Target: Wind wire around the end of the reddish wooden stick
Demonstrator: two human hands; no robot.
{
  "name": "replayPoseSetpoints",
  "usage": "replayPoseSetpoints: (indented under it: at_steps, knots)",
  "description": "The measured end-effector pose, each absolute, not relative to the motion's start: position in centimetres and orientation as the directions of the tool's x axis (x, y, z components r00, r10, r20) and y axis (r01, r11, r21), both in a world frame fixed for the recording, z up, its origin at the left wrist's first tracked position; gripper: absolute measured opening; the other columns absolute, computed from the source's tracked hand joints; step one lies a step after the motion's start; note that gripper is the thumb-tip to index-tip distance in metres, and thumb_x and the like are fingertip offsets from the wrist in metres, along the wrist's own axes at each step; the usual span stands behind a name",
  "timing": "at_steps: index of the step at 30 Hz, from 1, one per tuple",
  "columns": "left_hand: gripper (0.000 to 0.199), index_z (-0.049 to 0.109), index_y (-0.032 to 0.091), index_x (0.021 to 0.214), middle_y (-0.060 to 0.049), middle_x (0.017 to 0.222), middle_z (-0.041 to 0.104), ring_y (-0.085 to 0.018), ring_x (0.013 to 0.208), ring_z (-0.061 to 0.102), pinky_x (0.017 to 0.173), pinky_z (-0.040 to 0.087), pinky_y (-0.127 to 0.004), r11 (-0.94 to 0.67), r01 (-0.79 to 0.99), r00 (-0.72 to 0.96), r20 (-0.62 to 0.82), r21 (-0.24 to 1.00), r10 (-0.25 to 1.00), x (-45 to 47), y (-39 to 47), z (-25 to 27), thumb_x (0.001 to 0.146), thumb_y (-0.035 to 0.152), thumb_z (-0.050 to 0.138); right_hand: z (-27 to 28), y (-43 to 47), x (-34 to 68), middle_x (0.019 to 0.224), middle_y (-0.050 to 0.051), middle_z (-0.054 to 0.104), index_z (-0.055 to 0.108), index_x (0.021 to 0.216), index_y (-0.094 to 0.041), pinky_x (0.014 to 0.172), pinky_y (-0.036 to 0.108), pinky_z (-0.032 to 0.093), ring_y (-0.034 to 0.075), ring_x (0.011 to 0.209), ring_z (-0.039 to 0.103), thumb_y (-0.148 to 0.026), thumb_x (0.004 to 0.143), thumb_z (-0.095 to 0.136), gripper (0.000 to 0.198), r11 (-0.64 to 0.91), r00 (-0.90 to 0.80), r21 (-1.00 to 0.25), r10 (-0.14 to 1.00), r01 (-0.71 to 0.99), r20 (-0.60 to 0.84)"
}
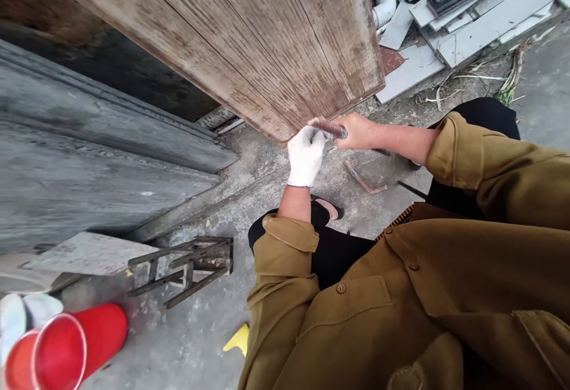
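A brown rod (329, 127) is gripped by the right hand (355, 131); left hand (305, 154) curled, hold unclear. Red bucket (101, 329) seen at eight o'clock.

I can't tell whether the gloved left hand (306, 155) grips anything, and the top edge crops the wooden panel (249, 40).

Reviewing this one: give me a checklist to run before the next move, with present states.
1. Right hand gripping the brown rod: ok, closed around it.
2. Left hand protected: ok, in a white glove.
3. Right hand protected: not ok, bare.
4. Left hand's fingertip contact: cannot tell, view partly blocked.
5. Wooden panel secured: cannot tell, upper end out of frame.
6. Ground near the feet clear: not ok, a bent piece lies there.
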State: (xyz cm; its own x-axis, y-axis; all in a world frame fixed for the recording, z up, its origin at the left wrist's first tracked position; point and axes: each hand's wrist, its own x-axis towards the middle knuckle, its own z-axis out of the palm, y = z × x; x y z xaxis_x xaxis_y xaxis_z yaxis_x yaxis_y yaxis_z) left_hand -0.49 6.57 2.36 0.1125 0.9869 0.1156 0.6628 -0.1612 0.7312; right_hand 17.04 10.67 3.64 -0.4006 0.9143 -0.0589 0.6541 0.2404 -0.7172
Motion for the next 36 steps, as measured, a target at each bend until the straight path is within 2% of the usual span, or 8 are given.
replayPoseSetpoints:
  at_steps: [5, 11, 16, 21, 24, 28, 33, 36]
  knots:
    - [0.018, 0.072, 0.019, 0.084, -0.003, 0.086, 0.076, -0.018, 0.084, 0.069, 0.084, 0.053, -0.028, -0.216, 0.574, 0.186, 0.131, 0.790, 0.974, -0.6, 6.4, 2.4, 0.088, 0.020, 0.055, 4.1, 10.2, 16.8, 0.074, 0.003, 0.061, 0.056, 0.077, -0.017, 0.072, 0.028, 0.041, 0.016, 0.076, 0.057, -0.015, 0.076, 0.063, 0.007, 0.204, -0.326, -0.693, 0.944, 0.692, -0.048]
    - [0.016, 0.072, 0.019, 0.080, -0.002, 0.080, 0.074, -0.018, 0.081, 0.069, 0.080, 0.055, -0.029, -0.137, 0.598, 0.116, 0.084, 0.790, 0.990, -1.0, 6.0, 3.2, 0.085, 0.022, 0.057, 5.9, 10.0, 17.6, 0.057, -0.002, 0.050, 0.054, 0.084, -0.020, 0.052, 0.028, 0.044, 0.013, 0.053, 0.048, -0.028, 0.081, 0.072, 0.019, -0.097, -0.341, -0.925, 0.911, 0.367, -0.231]
    - [0.024, 0.074, 0.019, 0.090, -0.001, 0.063, 0.064, -0.014, 0.054, 0.060, 0.054, 0.050, -0.026, 0.024, 0.290, 0.205, -0.087, 0.957, 0.975, -1.5, 5.7, 3.0, 0.089, 0.038, 0.059, 7.2, 10.7, 18.6, 0.050, -0.004, 0.044, 0.050, 0.081, -0.022, 0.046, 0.028, 0.042, 0.012, 0.048, 0.044, -0.030, 0.079, 0.075, 0.026, -0.206, -0.345, -0.953, 0.897, 0.223, -0.275]
    - [0.044, 0.072, 0.018, 0.103, -0.009, 0.085, 0.075, -0.018, 0.071, 0.073, 0.063, 0.059, -0.030, 0.094, 0.100, 0.242, -0.116, 0.991, 0.963, -2.0, 6.2, 2.5, 0.090, 0.058, 0.060, 7.7, 10.3, 18.4, 0.049, -0.004, 0.044, 0.047, 0.078, -0.023, 0.046, 0.028, 0.041, 0.012, 0.046, 0.042, -0.034, 0.077, 0.078, 0.032, -0.195, -0.354, -0.952, 0.895, 0.237, -0.272]
    - [0.045, 0.071, 0.019, 0.109, -0.010, 0.093, 0.077, -0.019, 0.078, 0.075, 0.068, 0.061, -0.031, 0.067, 0.117, 0.221, -0.092, 0.991, 0.971, -1.7, 6.3, 2.6, 0.093, 0.059, 0.058, 8.0, 10.1, 18.2, 0.049, -0.003, 0.046, 0.049, 0.075, -0.023, 0.045, 0.028, 0.039, 0.012, 0.046, 0.042, -0.037, 0.078, 0.078, 0.033, -0.158, -0.377, -0.948, 0.889, 0.277, -0.259]
    - [0.032, 0.072, 0.019, 0.111, -0.007, 0.093, 0.077, -0.015, 0.069, 0.071, 0.066, 0.059, -0.028, 0.008, 0.206, 0.176, -0.045, 0.978, 0.983, -1.2, 6.3, 3.4, 0.090, 0.042, 0.067, 8.0, 10.0, 18.0, 0.050, -0.002, 0.049, 0.054, 0.076, -0.021, 0.047, 0.030, 0.040, 0.012, 0.047, 0.043, -0.038, 0.079, 0.079, 0.030, -0.136, -0.403, -0.939, 0.877, 0.317, -0.263]
    - [0.018, 0.075, 0.020, 0.102, -0.006, 0.103, 0.079, -0.019, 0.093, 0.074, 0.086, 0.060, -0.032, -0.094, 0.355, 0.092, 0.065, 0.930, 0.994, -0.9, 5.9, 4.4, 0.084, 0.022, 0.070, 7.8, 10.0, 17.9, 0.051, -0.003, 0.050, 0.058, 0.077, -0.021, 0.047, 0.028, 0.039, 0.012, 0.046, 0.045, -0.040, 0.078, 0.080, 0.029, -0.103, -0.410, -0.940, 0.880, 0.327, -0.239]
    - [0.017, 0.076, 0.019, 0.100, -0.005, 0.100, 0.080, -0.019, 0.092, 0.074, 0.086, 0.059, -0.031, -0.097, 0.390, 0.090, 0.067, 0.915, 0.994, -1.0, 5.6, 4.6, 0.086, 0.019, 0.067, 7.8, 10.0, 17.7, 0.051, -0.004, 0.051, 0.059, 0.076, -0.019, 0.047, 0.026, 0.037, 0.010, 0.046, 0.046, -0.034, 0.080, 0.077, 0.024, -0.076, -0.417, -0.927, 0.878, 0.367, -0.237]
